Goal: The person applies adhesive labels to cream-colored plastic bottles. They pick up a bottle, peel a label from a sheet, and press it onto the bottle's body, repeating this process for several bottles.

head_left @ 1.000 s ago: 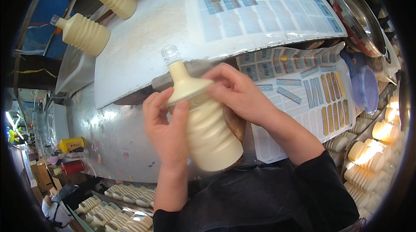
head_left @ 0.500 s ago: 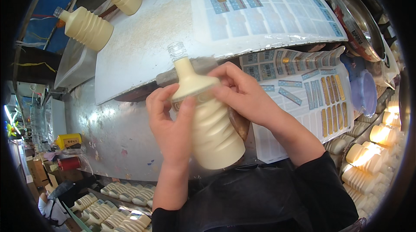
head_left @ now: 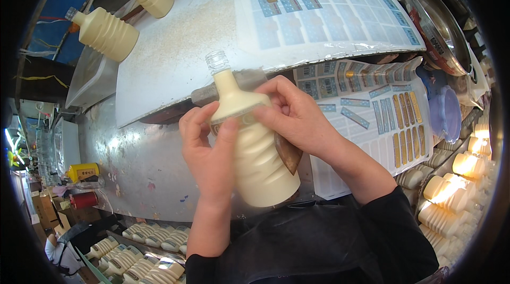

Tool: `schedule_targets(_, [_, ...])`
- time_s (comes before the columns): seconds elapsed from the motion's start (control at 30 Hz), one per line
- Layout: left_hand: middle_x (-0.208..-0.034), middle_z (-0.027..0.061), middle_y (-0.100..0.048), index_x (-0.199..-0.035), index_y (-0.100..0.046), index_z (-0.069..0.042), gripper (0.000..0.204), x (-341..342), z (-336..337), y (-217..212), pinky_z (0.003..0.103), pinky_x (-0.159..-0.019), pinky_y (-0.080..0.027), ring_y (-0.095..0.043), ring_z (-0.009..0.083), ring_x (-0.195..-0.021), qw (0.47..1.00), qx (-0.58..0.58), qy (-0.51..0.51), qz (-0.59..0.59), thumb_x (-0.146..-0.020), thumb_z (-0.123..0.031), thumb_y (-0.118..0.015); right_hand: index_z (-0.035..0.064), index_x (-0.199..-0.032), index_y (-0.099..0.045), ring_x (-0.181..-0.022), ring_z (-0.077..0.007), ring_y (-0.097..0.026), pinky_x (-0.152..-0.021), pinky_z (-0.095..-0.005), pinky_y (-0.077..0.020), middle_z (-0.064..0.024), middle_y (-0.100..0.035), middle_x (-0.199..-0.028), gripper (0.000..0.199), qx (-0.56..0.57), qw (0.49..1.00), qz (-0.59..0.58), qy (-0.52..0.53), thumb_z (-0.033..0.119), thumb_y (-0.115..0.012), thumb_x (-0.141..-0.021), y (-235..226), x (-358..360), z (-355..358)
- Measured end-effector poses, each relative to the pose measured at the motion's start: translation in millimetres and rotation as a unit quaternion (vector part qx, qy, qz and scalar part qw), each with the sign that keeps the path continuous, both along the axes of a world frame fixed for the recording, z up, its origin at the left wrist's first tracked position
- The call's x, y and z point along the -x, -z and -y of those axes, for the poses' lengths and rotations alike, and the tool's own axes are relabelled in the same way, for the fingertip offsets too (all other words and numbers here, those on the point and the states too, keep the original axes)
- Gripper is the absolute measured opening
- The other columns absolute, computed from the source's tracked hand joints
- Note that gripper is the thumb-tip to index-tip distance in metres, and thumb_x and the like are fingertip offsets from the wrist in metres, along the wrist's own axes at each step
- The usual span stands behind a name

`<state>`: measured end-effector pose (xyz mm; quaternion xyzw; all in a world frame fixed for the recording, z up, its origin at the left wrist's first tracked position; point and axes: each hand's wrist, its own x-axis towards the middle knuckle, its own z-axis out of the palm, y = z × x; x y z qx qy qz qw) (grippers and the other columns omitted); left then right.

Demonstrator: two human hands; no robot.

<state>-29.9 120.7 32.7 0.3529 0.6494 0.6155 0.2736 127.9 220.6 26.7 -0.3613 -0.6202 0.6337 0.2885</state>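
A cream ribbed bottle [head_left: 260,170] with a clear threaded neck leans away from me, its base near my body. Around its shoulder runs a narrow patterned label strip [head_left: 248,119]. My left hand [head_left: 208,138] grips the bottle's left side, thumb pressed on the front by the strip's left part. On the other side, my right hand [head_left: 295,111] is closed at the shoulder, its thumb on the strip's right part. A brown, glossy, pointed piece [head_left: 288,155] sticks out below my right hand beside the bottle; how it is held is hidden.
Sheets of blue labels [head_left: 334,24] lie on the white board [head_left: 175,45]; a sheet with gold and blue strips [head_left: 372,119] is at right. Two cream bottles [head_left: 109,37] stand far left. A purple bowl [head_left: 445,114], a pan [head_left: 438,29] and rows of bottles [head_left: 141,263] surround the bench.
My right thumb has slid slightly left along the label strip. The brown piece beneath that hand has shifted a little left and down. My left hand and the bottle stay almost still.
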Motion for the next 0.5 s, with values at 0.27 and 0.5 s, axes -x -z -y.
schedule_targets(0.27, [-0.125, 0.0048, -0.051, -0.120, -0.068, -0.003, 0.033, -0.7, -0.9, -4.1, 0.031, -0.103, -0.041, -0.050, 0.0148, -0.114, 1.000, 0.009, 0.005, -0.010, -0.088, -0.006, -0.077, 0.0036, -0.115, -0.060, -0.069, -0.0103, -0.052, -0.062, -0.0292, -0.0445, -0.0015, -0.055, -0.074, 0.040, 0.017, 1.000, -0.013, 0.005, 0.033, -0.075, -0.092, -0.2, 0.3, 0.3])
schedule_targets(0.5, [-0.125, 0.0044, -0.051, -0.121, -0.069, -0.004, 0.034, 0.3, 0.8, -2.7, 0.030, -0.102, -0.040, -0.050, 0.0143, -0.113, 1.000, 0.000, 0.005, -0.015, -0.088, -0.006, -0.076, 0.0044, -0.115, -0.060, -0.069, -0.0097, -0.052, -0.061, -0.0291, -0.0439, -0.0007, -0.056, -0.074, 0.039, 0.020, 1.000, -0.008, -0.001, 0.032, -0.075, -0.092, -0.6, 0.5, 0.4])
